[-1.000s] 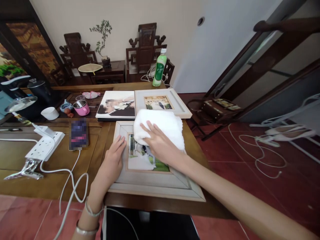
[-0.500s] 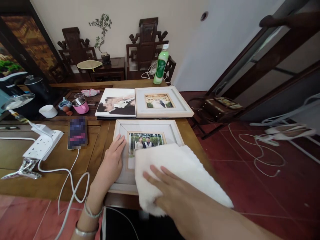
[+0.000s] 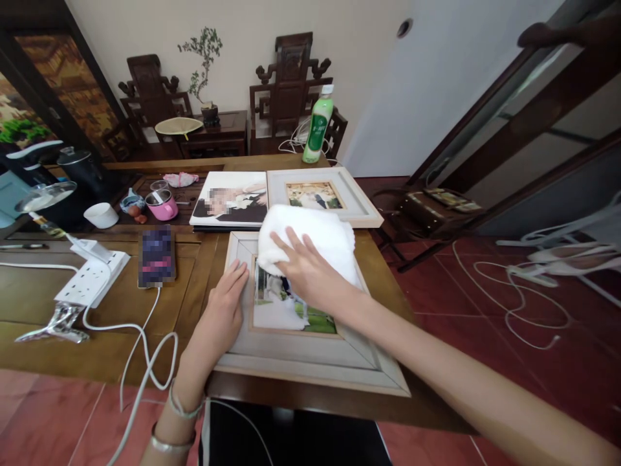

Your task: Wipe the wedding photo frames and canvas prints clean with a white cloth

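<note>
A framed photo (image 3: 310, 353) with a pale wooden border lies flat on the table edge nearest me. My left hand (image 3: 227, 304) rests on the frame's left side, fingers stretched out and lying along the border. Over the top part of this frame spreads a folded white cloth (image 3: 334, 236), fluffy at its edge. My right hand (image 3: 305, 265) presses on the cloth, fingers somewhat spread and the thumb hidden from sight. The cloth and hand hide the picture's upper part. Just behind lie a second framed photo (image 3: 356, 194) and a white-covered photo panel (image 3: 208, 184).
A green bottle (image 3: 317, 129) stands at the table's far edge. To the left are a phone (image 3: 156, 255), a power strip (image 3: 94, 278) with loose cables, a pink cup (image 3: 162, 206) and a white cup (image 3: 101, 215). Red tiled floor (image 3: 470, 362) lies to the right.
My right hand has slid the white cloth away from me, up to the frame's top edge. The frame's lower part now shows. My left hand stays on the frame's left side.
</note>
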Demonstrator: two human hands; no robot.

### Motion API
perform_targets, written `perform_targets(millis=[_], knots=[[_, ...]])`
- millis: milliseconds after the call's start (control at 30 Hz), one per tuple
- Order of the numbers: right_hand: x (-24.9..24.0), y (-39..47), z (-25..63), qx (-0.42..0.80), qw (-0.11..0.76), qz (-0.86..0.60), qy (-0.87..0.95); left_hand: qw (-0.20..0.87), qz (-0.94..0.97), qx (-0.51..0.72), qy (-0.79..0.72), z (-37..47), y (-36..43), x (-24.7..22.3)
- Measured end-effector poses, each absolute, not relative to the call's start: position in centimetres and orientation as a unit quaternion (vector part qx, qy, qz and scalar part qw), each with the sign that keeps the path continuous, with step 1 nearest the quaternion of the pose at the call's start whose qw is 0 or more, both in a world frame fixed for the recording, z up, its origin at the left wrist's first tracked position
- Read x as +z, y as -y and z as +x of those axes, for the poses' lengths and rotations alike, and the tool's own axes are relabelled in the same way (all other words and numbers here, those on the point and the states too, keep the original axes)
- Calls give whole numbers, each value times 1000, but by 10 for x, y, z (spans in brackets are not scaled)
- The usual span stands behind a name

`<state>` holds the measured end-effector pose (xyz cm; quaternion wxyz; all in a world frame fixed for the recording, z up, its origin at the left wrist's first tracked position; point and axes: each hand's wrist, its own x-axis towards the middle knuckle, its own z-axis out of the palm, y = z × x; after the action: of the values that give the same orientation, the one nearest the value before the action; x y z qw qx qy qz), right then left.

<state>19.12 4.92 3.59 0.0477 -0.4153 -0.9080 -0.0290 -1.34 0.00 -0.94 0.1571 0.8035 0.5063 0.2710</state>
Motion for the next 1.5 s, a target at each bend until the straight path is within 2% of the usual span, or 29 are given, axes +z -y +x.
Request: perform_targets(millis=[133, 367, 433, 533, 633, 933, 1067, 1367, 1500], knots=[[35, -47, 176, -30, 2, -401, 916, 154, 797, 270, -517, -14, 0, -10], [61, 24, 183, 139, -136, -349, 917, 144, 803, 257, -518, -13, -1, -9], [72, 38, 200, 184, -130, -327, 918, 144, 804, 257, -517, -13, -1, -8], [80, 48, 221, 240, -73, -308, 918, 143, 805, 254, -517, -13, 0, -7], [75, 41, 223, 247, -41, -327, 911, 142, 806, 254, -516, -14, 0, -9], [38, -33, 176, 15, 46, -449, 892, 188, 774, 283, -534, -12, 6, 1], [40, -34, 149, -19, 38, -424, 904, 210, 770, 321, -510, -11, 10, 10], [50, 32, 138, 104, -11, -362, 926, 222, 781, 355, -464, -15, 9, 10], [58, 51, 149, 146, -35, -306, 940, 212, 765, 343, -502, -13, 6, 9]])
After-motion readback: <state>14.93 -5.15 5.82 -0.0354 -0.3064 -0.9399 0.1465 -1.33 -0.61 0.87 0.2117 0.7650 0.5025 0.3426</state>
